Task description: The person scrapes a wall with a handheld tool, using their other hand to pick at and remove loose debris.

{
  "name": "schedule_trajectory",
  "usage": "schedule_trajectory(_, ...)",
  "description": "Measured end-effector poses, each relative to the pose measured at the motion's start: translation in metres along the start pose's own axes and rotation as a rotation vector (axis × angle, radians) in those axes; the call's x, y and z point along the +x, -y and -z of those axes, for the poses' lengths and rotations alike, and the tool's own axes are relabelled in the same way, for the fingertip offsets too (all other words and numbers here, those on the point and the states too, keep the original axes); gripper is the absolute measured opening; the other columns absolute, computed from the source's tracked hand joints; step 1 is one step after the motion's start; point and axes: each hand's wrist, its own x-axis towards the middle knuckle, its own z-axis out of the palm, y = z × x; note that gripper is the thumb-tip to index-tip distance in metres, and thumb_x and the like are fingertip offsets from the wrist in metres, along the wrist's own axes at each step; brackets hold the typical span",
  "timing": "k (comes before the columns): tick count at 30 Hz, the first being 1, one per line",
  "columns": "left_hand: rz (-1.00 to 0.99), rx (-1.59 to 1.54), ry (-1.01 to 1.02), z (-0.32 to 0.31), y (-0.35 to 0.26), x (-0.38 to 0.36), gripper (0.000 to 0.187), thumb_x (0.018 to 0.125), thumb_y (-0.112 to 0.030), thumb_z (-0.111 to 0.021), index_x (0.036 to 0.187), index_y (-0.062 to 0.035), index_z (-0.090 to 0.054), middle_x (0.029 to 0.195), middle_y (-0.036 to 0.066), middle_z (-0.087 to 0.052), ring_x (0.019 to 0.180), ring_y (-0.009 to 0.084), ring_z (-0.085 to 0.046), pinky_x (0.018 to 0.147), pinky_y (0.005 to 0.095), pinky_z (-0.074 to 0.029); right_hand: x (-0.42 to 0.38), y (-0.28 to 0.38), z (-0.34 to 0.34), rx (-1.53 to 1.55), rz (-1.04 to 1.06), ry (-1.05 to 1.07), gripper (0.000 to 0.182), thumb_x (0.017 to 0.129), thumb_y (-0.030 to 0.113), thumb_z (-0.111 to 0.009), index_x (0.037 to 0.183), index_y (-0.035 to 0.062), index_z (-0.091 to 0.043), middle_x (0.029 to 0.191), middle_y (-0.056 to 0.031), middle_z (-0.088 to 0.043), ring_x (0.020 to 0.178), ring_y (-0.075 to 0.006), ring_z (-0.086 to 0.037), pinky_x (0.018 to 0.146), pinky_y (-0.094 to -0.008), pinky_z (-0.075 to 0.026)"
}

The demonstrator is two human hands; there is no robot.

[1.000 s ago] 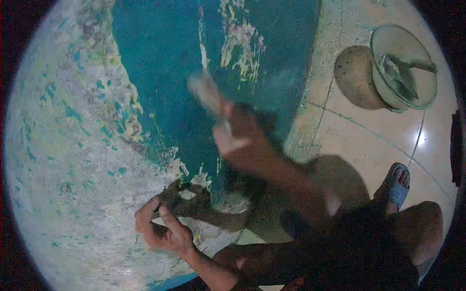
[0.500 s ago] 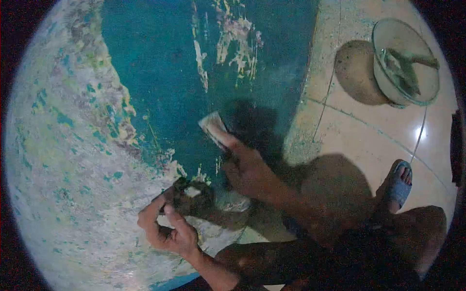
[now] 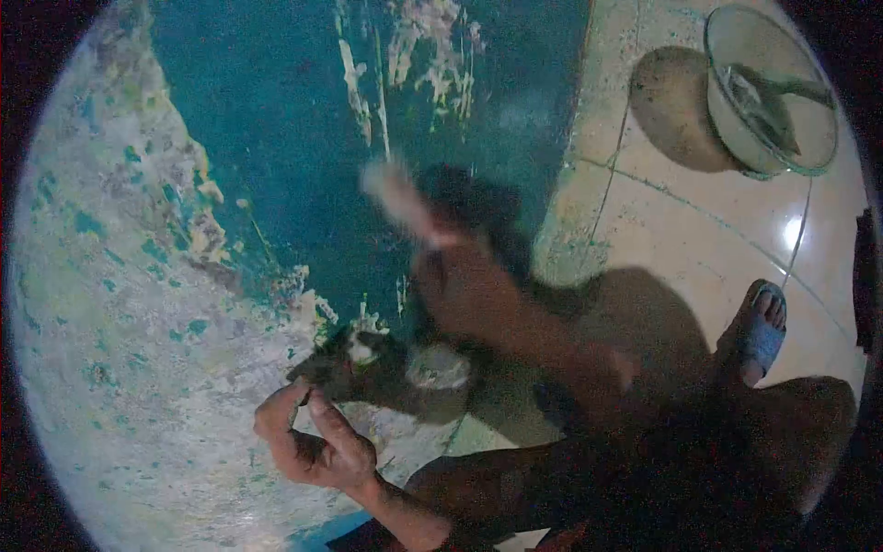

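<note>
My right hand point(image 3: 460, 281) grips a pale, flat scraper point(image 3: 394, 195), smeared by motion, against the teal painted surface point(image 3: 276, 120). A thin pale scratch runs up through the paint from the scraper's edge. Lower left, my left hand point(image 3: 322, 446) is closed in a pinch, thumb and index fingertips together, over the patchy whitish surface point(image 3: 175, 368). Whether anything small sits between those fingertips is hidden. Dark shadows of both hands fall on the surface around them.
A round plastic basin point(image 3: 773, 92) stands on the tiled floor point(image 3: 681, 230) at upper right, with a handled tool point(image 3: 768, 106) inside. My sandalled foot point(image 3: 763, 331) rests on the tiles at right. Bare pale patches point(image 3: 432, 55) break the teal paint at the top.
The view has shifted slightly. My right hand has moved the scraper over the teal paint, and a thin pale scratch now shows above it. The left thumb and index finger have come together.
</note>
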Motion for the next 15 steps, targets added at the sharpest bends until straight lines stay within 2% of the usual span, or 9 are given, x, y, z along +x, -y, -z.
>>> schedule_trajectory(3,0.078,0.015,-0.019,0.011,-0.002,-0.012,0.019,0.1,-0.014,-0.062,0.103,0.0042,-0.068,0.097,0.014,-0.067,0.088,0.0289,-0.06,0.081,0.0416,-0.046,0.096,-0.032,0.005,-0.117,-0.326,0.4,0.064,0.089,-0.004,-0.049,0.152,0.0051,-0.041,0.135,-0.0295,-0.06,0.117,-0.0433,-0.065,0.104,-0.0501,-0.051)
schedule_trajectory(4,0.112,-0.013,-0.043,0.011,-0.002,-0.009,0.019,0.1,-0.014,-0.062,0.103,0.0042,-0.068,0.097,0.014,-0.067,0.089,0.0286,-0.06,0.081,0.0413,-0.046,0.092,-0.033,0.001,-0.113,-0.24,0.364,0.063,0.089,-0.003,-0.051,0.151,0.0053,-0.042,0.135,-0.0287,-0.06,0.117,-0.0425,-0.066,0.102,-0.0495,-0.051)
schedule_trajectory(5,0.027,-0.009,-0.065,0.012,0.009,-0.01,0.019,0.101,-0.014,-0.062,0.103,0.0035,-0.068,0.097,0.014,-0.067,0.089,0.0279,-0.06,0.081,0.0409,-0.047,0.088,-0.034,-0.004,-0.112,-0.153,0.328,0.063,0.089,-0.002,-0.052,0.151,0.0055,-0.043,0.134,-0.0279,-0.061,0.116,-0.0417,-0.066,0.101,-0.0489,-0.051)
schedule_trajectory(6,0.033,-0.004,-0.064,0.007,0.008,-0.006,0.019,0.101,-0.015,-0.062,0.104,0.0036,-0.068,0.097,0.014,-0.067,0.089,0.028,-0.06,0.081,0.0409,-0.047,0.03,-0.013,-0.009,-0.074,0.097,0.089,0.059,0.09,0.002,-0.056,0.148,0.0049,-0.046,0.129,-0.0264,-0.064,0.113,-0.0405,-0.067,0.096,-0.0484,-0.053)
schedule_trajectory(8,0.04,0.024,-0.021,-0.001,0.011,-0.001,0.02,0.1,-0.016,-0.063,0.104,0.0038,-0.068,0.097,0.014,-0.067,0.089,0.0283,-0.061,0.081,0.0409,-0.047,0.008,-0.008,-0.008,-0.031,0.359,-0.176,0.055,0.091,0.007,-0.059,0.145,0.0045,-0.049,0.125,-0.026,-0.066,0.11,-0.0399,-0.068,0.092,-0.0486,-0.055)
schedule_trajectory(9,0.053,0.016,0.002,-0.002,0.009,-0.001,0.021,0.1,-0.016,-0.064,0.104,0.0039,-0.068,0.097,0.015,-0.068,0.09,0.0288,-0.061,0.082,0.0413,-0.047,0.015,-0.012,-0.005,-0.029,0.358,-0.187,0.055,0.091,0.008,-0.06,0.145,0.0046,-0.049,0.126,-0.0271,-0.065,0.11,-0.0405,-0.068,0.092,-0.0493,-0.055)
schedule_trajectory(12,0.049,0.018,0.022,0.009,-0.002,-0.006,0.021,0.098,-0.016,-0.065,0.104,0.0039,-0.068,0.098,0.015,-0.068,0.091,0.0294,-0.062,0.082,0.0413,-0.048,0.052,0.016,0.032,-0.04,-0.288,0.128,0.06,0.094,0.011,-0.055,0.153,0.0089,-0.042,0.142,-0.031,-0.055,0.127,-0.0465,-0.058,0.106,-0.0491,-0.047)
schedule_trajectory(14,0.054,-0.022,-0.016,0.005,0.01,-0.011,0.018,0.096,-0.014,-0.066,0.104,0.002,-0.069,0.097,0.015,-0.069,0.091,0.0303,-0.062,0.082,0.041,-0.048,0.078,0.032,0.038,-0.196,-0.583,0.25,0.061,0.096,0.011,-0.055,0.155,0.011,-0.039,0.139,-0.0294,-0.057,0.123,-0.0469,-0.061,0.104,-0.0494,-0.048)
schedule_trajectory(15,0.069,-0.028,-0.014,0.001,0.015,-0.012,0.017,0.096,-0.013,-0.066,0.104,0.0016,-0.069,0.097,0.015,-0.069,0.09,0.0305,-0.062,0.082,0.0409,-0.048,0.066,0.024,0.031,-0.193,-0.429,0.148,0.057,0.097,0.012,-0.055,0.153,0.0103,-0.042,0.135,-0.0286,-0.06,0.12,-0.0459,-0.063,0.101,-0.0486,-0.05)
